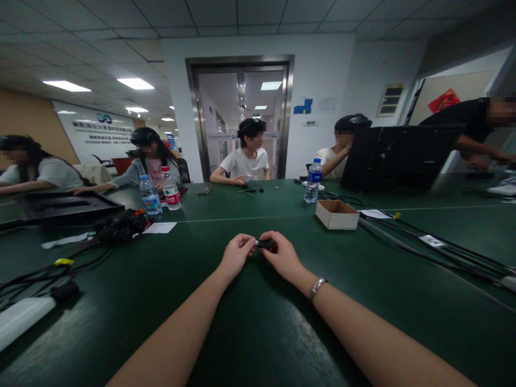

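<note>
Between my two hands is a small black object with a silver end [264, 244], held low over the green table. Its exact kind is too small to make out. My left hand [238, 252] pinches the silver end between thumb and fingertips. Closed on the black body from the other side is my right hand [282, 255], which partly covers it. Both forearms reach forward from the near edge, and a metal bracelet [317, 289] circles the right wrist.
An open box [337, 216] and a water bottle [313, 181] stand to the right, near a black monitor [397, 158] and cables [439, 252]. Leftward are two bottles [150, 196], black gear [121, 228] and a white power strip [26, 320]. Several people sit across the green table [193, 333].
</note>
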Available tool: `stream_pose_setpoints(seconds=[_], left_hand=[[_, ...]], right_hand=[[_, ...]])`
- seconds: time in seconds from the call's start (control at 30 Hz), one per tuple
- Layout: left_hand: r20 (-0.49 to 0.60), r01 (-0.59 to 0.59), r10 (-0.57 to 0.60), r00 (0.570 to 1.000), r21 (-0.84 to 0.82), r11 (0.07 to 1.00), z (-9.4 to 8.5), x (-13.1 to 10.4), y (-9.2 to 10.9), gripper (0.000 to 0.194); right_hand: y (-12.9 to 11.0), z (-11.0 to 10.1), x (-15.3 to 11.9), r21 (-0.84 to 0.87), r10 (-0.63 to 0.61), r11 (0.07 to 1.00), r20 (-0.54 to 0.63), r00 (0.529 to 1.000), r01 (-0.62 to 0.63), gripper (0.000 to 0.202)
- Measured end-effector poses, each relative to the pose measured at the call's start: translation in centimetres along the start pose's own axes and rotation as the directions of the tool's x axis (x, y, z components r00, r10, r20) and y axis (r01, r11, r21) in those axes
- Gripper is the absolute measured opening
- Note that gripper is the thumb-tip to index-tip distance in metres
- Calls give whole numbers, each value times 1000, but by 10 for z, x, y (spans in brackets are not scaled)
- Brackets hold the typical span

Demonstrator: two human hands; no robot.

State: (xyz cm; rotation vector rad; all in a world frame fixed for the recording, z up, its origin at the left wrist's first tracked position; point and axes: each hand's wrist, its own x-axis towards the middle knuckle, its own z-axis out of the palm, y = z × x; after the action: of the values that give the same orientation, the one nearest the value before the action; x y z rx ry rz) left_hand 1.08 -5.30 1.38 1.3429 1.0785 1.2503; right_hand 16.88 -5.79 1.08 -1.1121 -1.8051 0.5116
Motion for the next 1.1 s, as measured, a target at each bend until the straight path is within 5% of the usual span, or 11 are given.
stream_pose_setpoints(seconds=[0.67,1.1], left_hand=[[28,-143,143,989,-6,990,2,-5,2,18],[-91,8,0,996,88,996,3,-4,4,38]], right_hand=[[-8,-3,-2,29,126,992,28,992,-126,23],[-7,-2,-3,25,39,999,6,999,-39,21]])
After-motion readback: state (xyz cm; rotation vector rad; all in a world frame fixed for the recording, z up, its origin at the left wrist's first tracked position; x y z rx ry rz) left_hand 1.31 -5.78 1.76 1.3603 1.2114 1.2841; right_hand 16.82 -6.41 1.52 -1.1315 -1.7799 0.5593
